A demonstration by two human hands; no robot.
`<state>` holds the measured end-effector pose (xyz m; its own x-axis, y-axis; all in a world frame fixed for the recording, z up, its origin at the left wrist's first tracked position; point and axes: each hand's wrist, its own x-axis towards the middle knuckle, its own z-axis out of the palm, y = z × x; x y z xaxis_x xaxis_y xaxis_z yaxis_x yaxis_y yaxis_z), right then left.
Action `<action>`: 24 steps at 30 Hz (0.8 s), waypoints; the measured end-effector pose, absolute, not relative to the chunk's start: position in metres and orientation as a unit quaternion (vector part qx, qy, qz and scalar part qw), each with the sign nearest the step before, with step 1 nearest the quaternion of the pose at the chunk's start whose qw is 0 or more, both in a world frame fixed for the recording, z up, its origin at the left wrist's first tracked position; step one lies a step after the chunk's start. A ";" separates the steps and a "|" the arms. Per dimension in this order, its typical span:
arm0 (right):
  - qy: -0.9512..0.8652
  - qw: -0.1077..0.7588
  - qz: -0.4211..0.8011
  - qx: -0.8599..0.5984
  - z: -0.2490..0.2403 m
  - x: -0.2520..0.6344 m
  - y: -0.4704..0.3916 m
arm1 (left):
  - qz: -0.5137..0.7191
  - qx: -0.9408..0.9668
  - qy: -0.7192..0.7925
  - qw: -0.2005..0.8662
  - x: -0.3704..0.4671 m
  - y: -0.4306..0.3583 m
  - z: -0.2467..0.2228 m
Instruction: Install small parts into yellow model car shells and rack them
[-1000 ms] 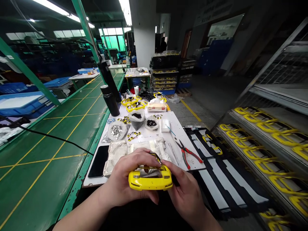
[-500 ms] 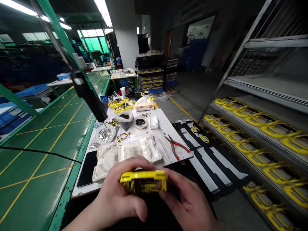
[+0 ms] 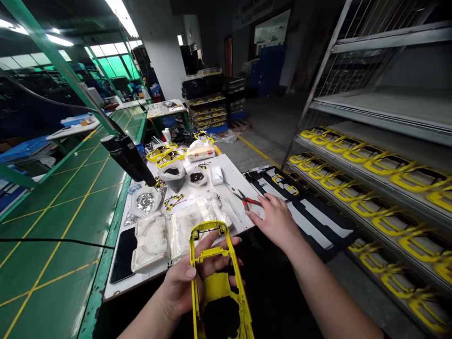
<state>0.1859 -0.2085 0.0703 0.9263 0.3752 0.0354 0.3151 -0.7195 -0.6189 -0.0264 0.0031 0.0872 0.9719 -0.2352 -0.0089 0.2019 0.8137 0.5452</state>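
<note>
A yellow plastic frame (image 3: 235,254) with a rounded top bar and a large lower opening is held upright, tilted, in my left hand (image 3: 183,282). My left thumb presses its left rail, and the fingers pass behind and through its upper opening. My right hand (image 3: 277,221) reaches to the table's right edge. Its thumb and fingers close around the red handles of a pair of pliers (image 3: 246,199), which still lie on the tabletop. The handle ends are hidden under the hand.
White molded rests (image 3: 150,242) and a black phone (image 3: 123,254) lie on the table's near side. Behind are bags of small parts (image 3: 145,202), and a black power screwdriver (image 3: 129,157) hangs at left. Racks of yellow frames (image 3: 384,165) stand right.
My right hand has let go of the yellow frame and moved right to the pliers. The left hand has turned the frame from edge-on to show its open face. The view has shifted.
</note>
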 end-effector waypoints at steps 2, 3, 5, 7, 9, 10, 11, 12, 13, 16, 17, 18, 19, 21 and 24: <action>-0.204 0.277 0.069 -0.936 0.056 0.201 -0.206 | -0.114 0.280 -0.026 0.953 -0.028 0.005 0.083; -0.216 0.258 0.078 -0.939 0.051 0.205 -0.205 | -0.114 0.280 -0.024 0.953 -0.029 0.006 0.080; -0.236 0.228 0.083 -0.941 0.047 0.205 -0.206 | -0.107 0.283 -0.020 0.953 -0.031 0.007 0.072; -0.245 0.206 0.082 -0.944 0.050 0.201 -0.209 | -0.096 0.283 -0.010 0.954 -0.033 0.007 0.065; -0.241 0.187 0.088 -0.948 0.056 0.194 -0.215 | -0.083 0.282 0.004 0.956 -0.034 0.006 0.059; -0.235 0.178 0.093 -0.951 0.059 0.191 -0.218 | -0.075 0.284 0.008 0.956 -0.034 0.005 0.058; -0.226 0.170 0.099 -0.954 0.062 0.187 -0.222 | -0.068 0.289 0.012 0.955 -0.034 0.005 0.057; -0.214 0.164 0.106 -0.957 0.064 0.183 -0.226 | -0.061 0.296 0.017 0.953 -0.034 0.005 0.057; -0.200 0.159 0.113 -0.960 0.065 0.178 -0.230 | -0.053 0.306 0.025 0.950 -0.034 0.006 0.059; -0.171 0.172 0.139 -0.960 0.070 0.162 -0.242 | -0.030 0.347 0.064 0.935 -0.033 0.007 0.068; -0.174 0.185 0.150 -0.955 0.074 0.155 -0.246 | -0.024 0.362 0.074 0.929 -0.032 0.007 0.072; -0.187 0.211 0.161 -0.946 0.078 0.146 -0.249 | -0.017 0.379 0.083 0.921 -0.031 0.007 0.077; -0.208 0.249 0.173 -0.930 0.084 0.137 -0.251 | -0.012 0.397 0.091 0.913 -0.030 0.006 0.081; -0.255 0.345 0.198 -0.882 0.097 0.117 -0.252 | 0.003 0.434 0.108 0.895 -0.028 0.004 0.090; -0.274 0.420 0.219 -0.837 0.115 0.093 -0.246 | 0.020 0.481 0.153 0.863 -0.029 0.001 0.099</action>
<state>0.0929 -0.2458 0.1152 0.7536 0.6428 -0.1372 0.2747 -0.4977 -0.8227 -0.0295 0.0013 0.0988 0.9523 0.1811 -0.2457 0.1138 0.5361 0.8364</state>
